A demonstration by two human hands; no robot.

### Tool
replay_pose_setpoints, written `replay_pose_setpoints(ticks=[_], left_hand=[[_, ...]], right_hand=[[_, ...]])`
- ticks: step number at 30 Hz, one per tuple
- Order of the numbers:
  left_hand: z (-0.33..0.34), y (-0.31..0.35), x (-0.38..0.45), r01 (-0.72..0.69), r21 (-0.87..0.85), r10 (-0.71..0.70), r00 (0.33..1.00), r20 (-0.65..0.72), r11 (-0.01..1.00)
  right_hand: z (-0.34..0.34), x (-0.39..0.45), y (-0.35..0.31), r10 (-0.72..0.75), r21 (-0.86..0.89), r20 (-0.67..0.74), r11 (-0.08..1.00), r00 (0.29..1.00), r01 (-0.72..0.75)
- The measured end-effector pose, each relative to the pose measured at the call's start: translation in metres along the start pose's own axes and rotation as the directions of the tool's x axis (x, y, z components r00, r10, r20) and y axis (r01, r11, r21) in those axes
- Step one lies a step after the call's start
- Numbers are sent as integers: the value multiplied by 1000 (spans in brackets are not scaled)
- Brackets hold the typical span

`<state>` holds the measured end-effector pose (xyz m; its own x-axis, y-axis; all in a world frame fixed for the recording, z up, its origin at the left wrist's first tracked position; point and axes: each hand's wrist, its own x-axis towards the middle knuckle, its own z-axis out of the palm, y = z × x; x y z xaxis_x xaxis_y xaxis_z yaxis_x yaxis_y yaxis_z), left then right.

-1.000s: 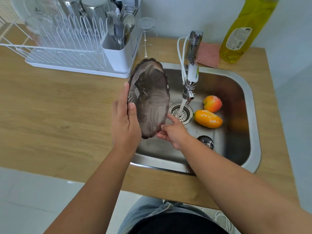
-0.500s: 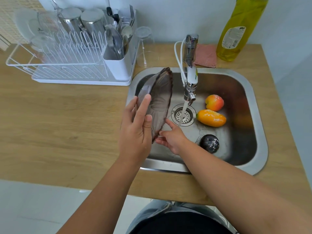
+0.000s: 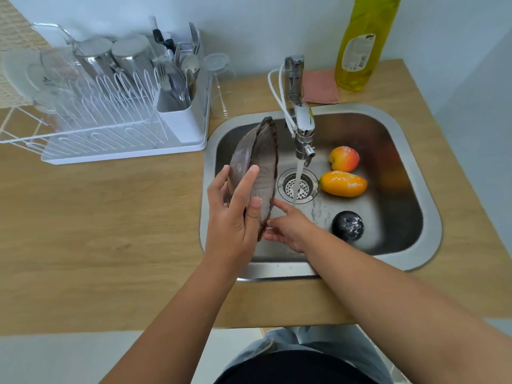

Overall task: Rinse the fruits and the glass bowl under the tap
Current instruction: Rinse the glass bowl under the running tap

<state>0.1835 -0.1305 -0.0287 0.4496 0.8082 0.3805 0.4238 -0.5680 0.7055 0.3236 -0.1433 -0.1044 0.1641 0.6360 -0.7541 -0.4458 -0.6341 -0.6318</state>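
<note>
A dark smoky glass bowl [image 3: 260, 159] stands on edge over the left side of the steel sink [image 3: 410, 261]. My left hand [image 3: 234, 217] holds its outer face, fingers straight along the glass and thumb over the near rim. My right hand [image 3: 288, 225] touches the bowl's lower rim from the inner side with its fingertips. The tap [image 3: 302, 126] runs a stream onto the drain [image 3: 297, 185], just right of the bowl. A red-yellow apple [image 3: 344, 158], an orange mango [image 3: 343, 183] and a dark round fruit [image 3: 347, 225] lie wet in the basin.
A white dish rack [image 3: 116, 126] with glasses, metal cups and cutlery stands on the wooden counter [image 3: 97, 223] at the back left. A clear glass [image 3: 219, 70] stands beside it. A pink cloth [image 3: 321, 87] and a yellow soap bottle [image 3: 360, 42] sit behind the sink.
The bowl has turned from facing me to nearly edge-on and moved lower into the sink. My left hand's fingers now stretch up its back; my right hand stays at its lower rim.
</note>
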Motion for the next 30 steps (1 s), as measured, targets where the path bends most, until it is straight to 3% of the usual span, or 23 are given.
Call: replay_pose_setpoints(ticks=[8, 14, 19, 22, 25, 30], left_hand=[[-4, -2, 0, -44, -16, 44, 999, 24, 999], [-12, -4, 2, -19, -44, 15, 995, -95, 999], [-28, -40, 1, 132, -206, -176, 962, -209, 969], [-44, -47, -1, 214, -391, -333, 904, -268, 895], [-56, -50, -6, 297, -572, -500, 833, -236, 765], [-61, -62, -16, 356, -641, -625, 739, -251, 679]], right_hand=[[-5, -2, -1, -32, 6, 1, 999, 999, 32], [-4, -3, -1, -47, 27, 16, 999, 999, 47], [-4, -11, -6, -96, 120, 63, 989, 993, 88], [-1, -21, -9, -154, 170, 116, 976, 981, 134], [2, -31, -9, -206, 183, 141, 967, 968, 179], [6, -42, -12, -268, 151, 159, 958, 950, 245]])
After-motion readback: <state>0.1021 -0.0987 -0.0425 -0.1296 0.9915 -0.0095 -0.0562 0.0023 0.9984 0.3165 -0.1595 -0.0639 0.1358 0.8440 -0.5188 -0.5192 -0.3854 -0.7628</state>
